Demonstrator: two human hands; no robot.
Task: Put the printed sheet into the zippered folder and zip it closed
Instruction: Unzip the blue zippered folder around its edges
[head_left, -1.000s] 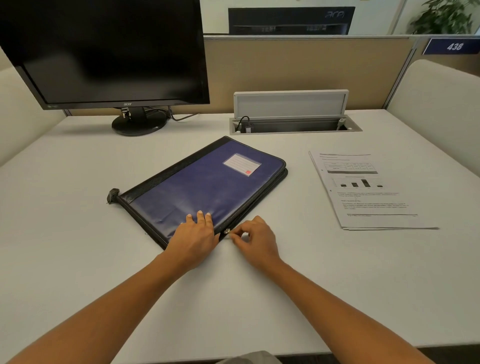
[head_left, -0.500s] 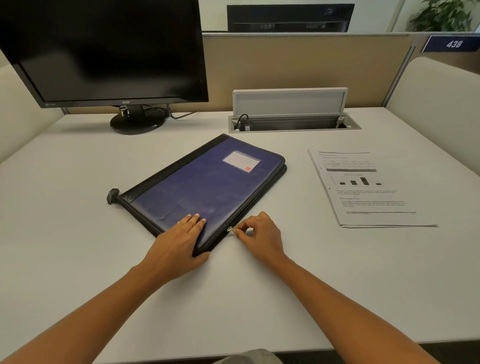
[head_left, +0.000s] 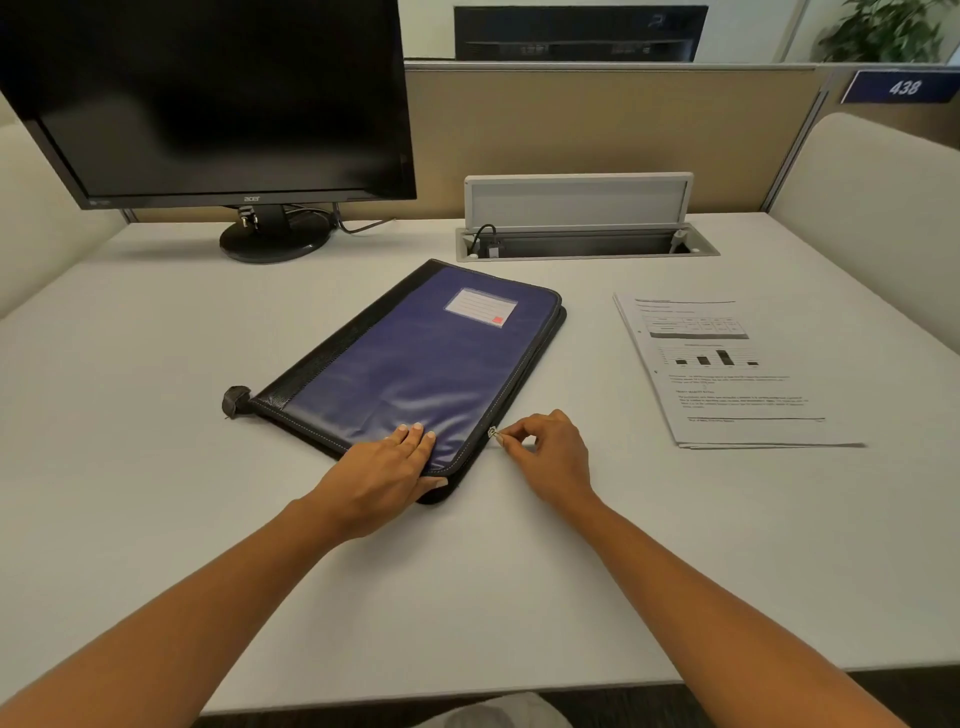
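Observation:
A blue zippered folder (head_left: 415, 358) with black trim and a white label lies flat and diagonal in the middle of the desk. My left hand (head_left: 379, 478) presses on its near corner, fingers flat on the cover and thumb at the edge. My right hand (head_left: 550, 452) pinches the small metal zipper pull (head_left: 492, 431) on the folder's right edge, a little above the near corner. The printed sheet (head_left: 727, 369), with a table, a bar chart and text, lies flat on the desk to the right of the folder, apart from both hands.
A black monitor (head_left: 208, 98) on a round stand (head_left: 275, 239) is at the back left. An open cable tray (head_left: 587, 244) with a raised lid sits in the desk behind the folder. Padded partitions (head_left: 883, 197) close off the back and both sides.
My left hand has slid left and back to the folder's near corner. My right hand with the zipper pull has moved a little way up the right edge.

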